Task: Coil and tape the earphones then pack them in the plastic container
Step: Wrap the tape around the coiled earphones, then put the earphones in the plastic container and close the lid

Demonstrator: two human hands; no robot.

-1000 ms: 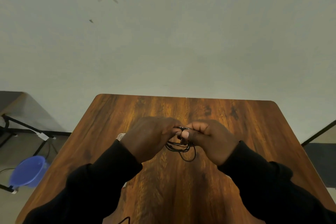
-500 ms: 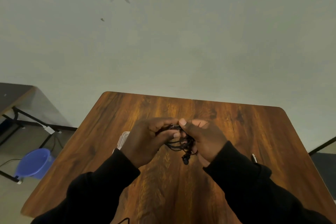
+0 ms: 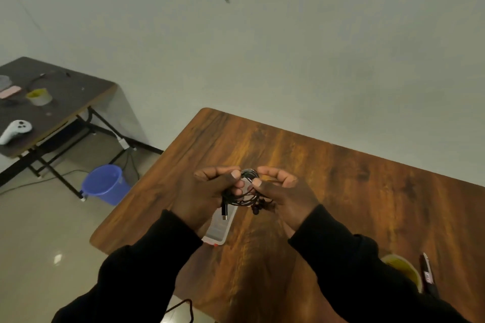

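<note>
Black coiled earphones (image 3: 245,198) hang between both my hands above the wooden table (image 3: 341,191). My left hand (image 3: 207,194) pinches the coil's top on the left, and my right hand (image 3: 286,194) pinches it on the right. The plug dangles under my left hand and the earbuds hang under my right. A clear plastic container (image 3: 219,229) lies on the table just below my left hand, partly hidden by it. A yellowish tape roll (image 3: 402,269) sits at the right, half covered by my right sleeve.
A dark pen-like object (image 3: 427,274) lies beside the tape roll. Off the table's left stand a blue bucket (image 3: 105,183) on the floor and a dark side table (image 3: 52,107) holding another tape roll, a white controller and small items.
The view has swung to the left and down, bringing the side table and bucket into sight. My hands keep hold of the coil, and the plug and earbuds now hang lower.
</note>
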